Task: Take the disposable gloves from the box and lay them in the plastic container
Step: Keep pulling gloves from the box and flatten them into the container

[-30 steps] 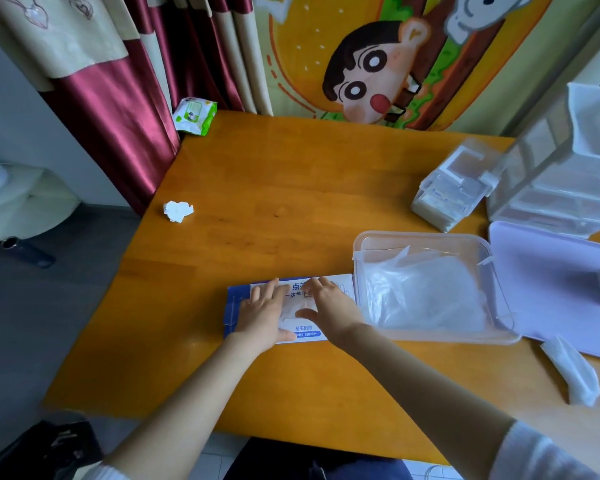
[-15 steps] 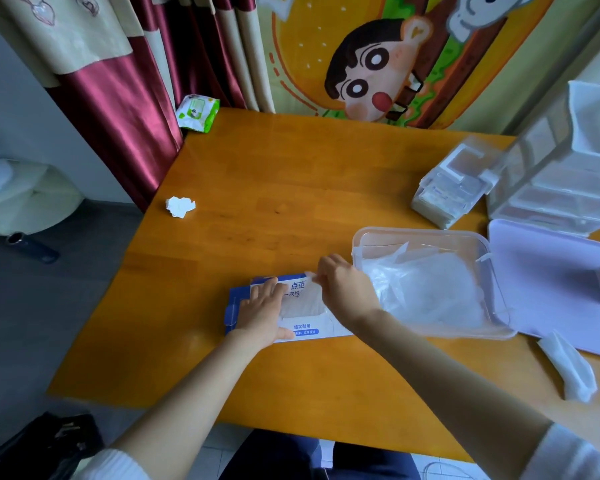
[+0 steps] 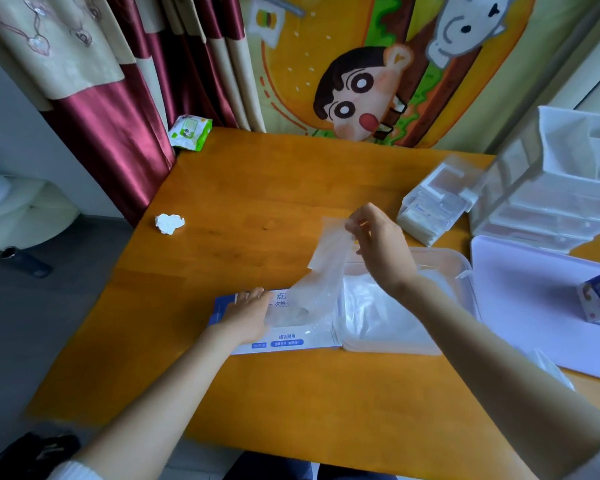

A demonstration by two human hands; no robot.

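Pinching glove (image 3: 321,268) above box (image 3: 284,337), right hand (image 3: 381,249); left hand (image 3: 248,317) flat on box.

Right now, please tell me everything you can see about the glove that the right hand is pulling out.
The disposable glove is thin, translucent whitish plastic film, crinkled and limp. The right hand pinches its upper end and holds it raised, so it hangs in a long slanted strip. Its lower end reaches the opening of the blue-and-white glove box, which the left hand presses flat on the table, beside the plastic container.
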